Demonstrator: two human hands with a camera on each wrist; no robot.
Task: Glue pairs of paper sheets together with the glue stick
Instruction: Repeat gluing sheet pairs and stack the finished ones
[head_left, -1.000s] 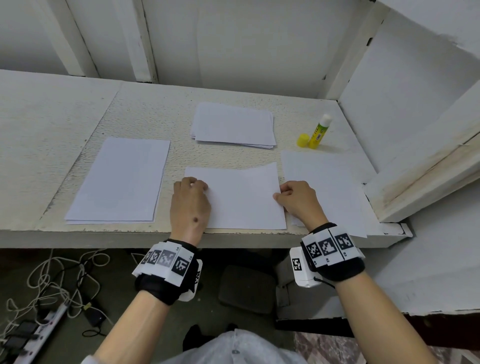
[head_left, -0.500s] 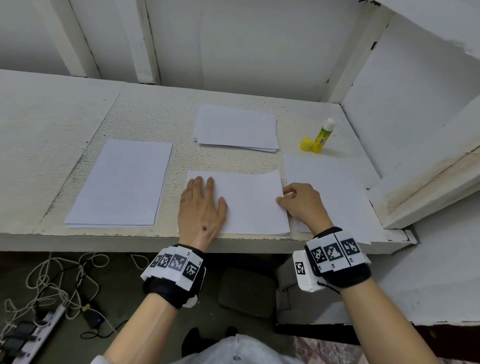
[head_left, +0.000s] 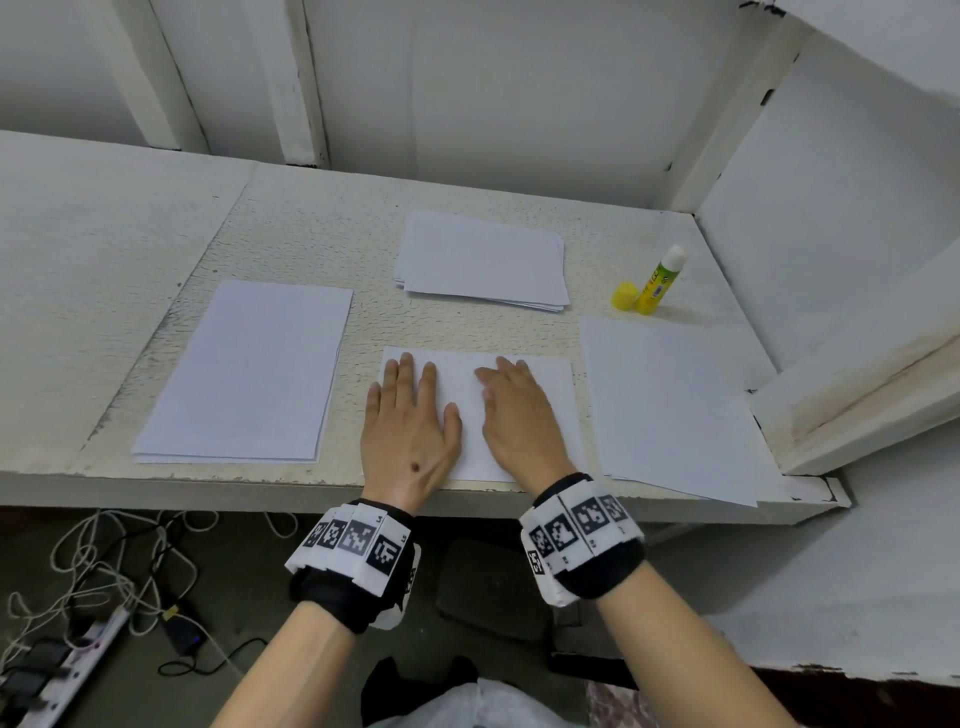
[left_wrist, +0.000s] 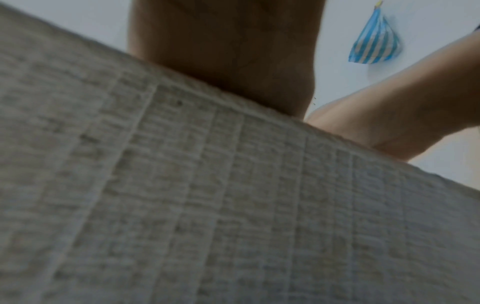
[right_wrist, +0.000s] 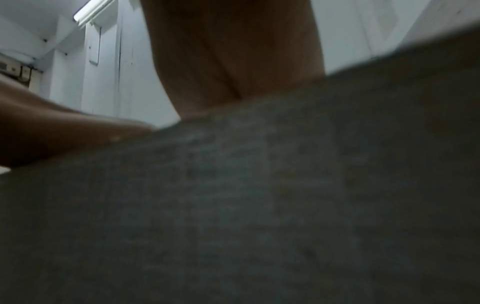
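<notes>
A white paper sheet (head_left: 550, 395) lies at the table's front edge, in the middle. My left hand (head_left: 408, 410) lies flat on its left part, fingers straight. My right hand (head_left: 514, 405) lies flat on its middle, fingers pointing up and left. A yellow glue stick (head_left: 658, 283) stands uncapped at the back right, its yellow cap (head_left: 625, 296) beside it. Both wrist views are filled by the table's front face and the undersides of my wrists; fingers are hidden there.
A stack of sheets (head_left: 249, 374) lies at the left, another stack (head_left: 483, 260) at the back, and a single sheet (head_left: 670, 410) at the right, overhanging the table edge (head_left: 208, 486). A white wall panel (head_left: 857, 364) closes the right side. Cables lie on the floor (head_left: 104, 571).
My left hand went from curled at the sheet's left edge to flat on it. My right hand left the sheet's right edge, moved left and flattened on the sheet.
</notes>
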